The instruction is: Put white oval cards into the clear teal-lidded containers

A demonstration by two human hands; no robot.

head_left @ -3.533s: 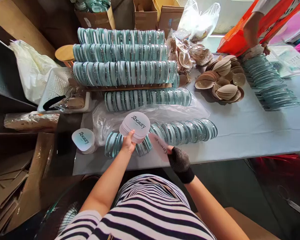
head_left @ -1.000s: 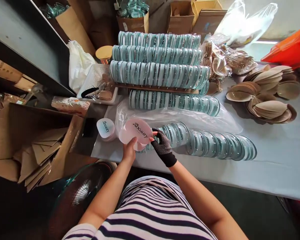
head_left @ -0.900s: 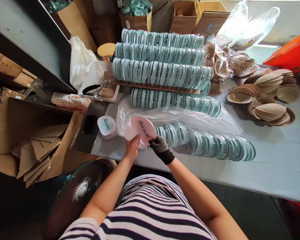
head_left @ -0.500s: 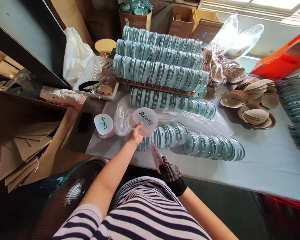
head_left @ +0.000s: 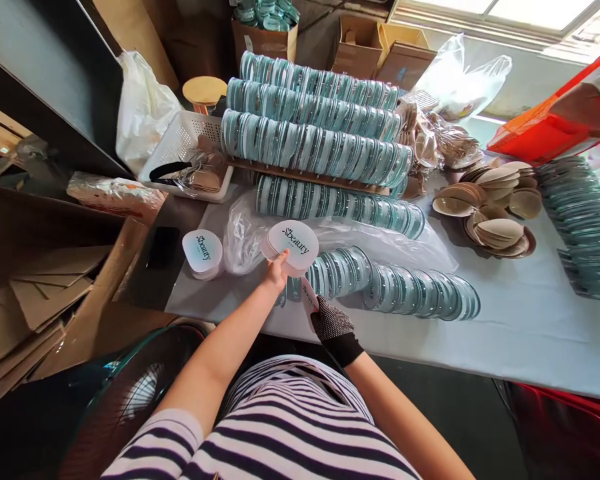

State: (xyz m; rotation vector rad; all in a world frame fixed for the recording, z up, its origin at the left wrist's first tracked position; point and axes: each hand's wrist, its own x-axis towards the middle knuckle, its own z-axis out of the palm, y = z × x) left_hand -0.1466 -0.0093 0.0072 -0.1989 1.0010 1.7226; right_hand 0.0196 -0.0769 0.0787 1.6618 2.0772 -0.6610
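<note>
My bare left hand [head_left: 277,272] grips a stack of rounded pale pink cards [head_left: 294,243] printed "beauty", thumb on the top card. In its dark dotted glove, my right hand [head_left: 331,321] pinches one such card [head_left: 309,293], held tilted nearly on edge just below the stack. On the table to the left sits another stack of printed cards [head_left: 203,252]. Right behind my hands lies a row of round clear-and-teal discs [head_left: 337,272], on edge; a second row [head_left: 420,290] continues to the right. What the discs are exactly, I cannot make out.
Further rows of discs [head_left: 315,150] are piled at the back of the table. A white basket [head_left: 153,167] stands at left, brown oval pieces [head_left: 495,230] lie at right. A co-worker's hand [head_left: 583,110] is by an orange bag [head_left: 525,137]. A fan [head_left: 140,393] stands low left.
My right hand has moved slightly up and left with its card, closer to the stack. My left hand has shifted a little right. A co-worker's hand shows more clearly at far right.
</note>
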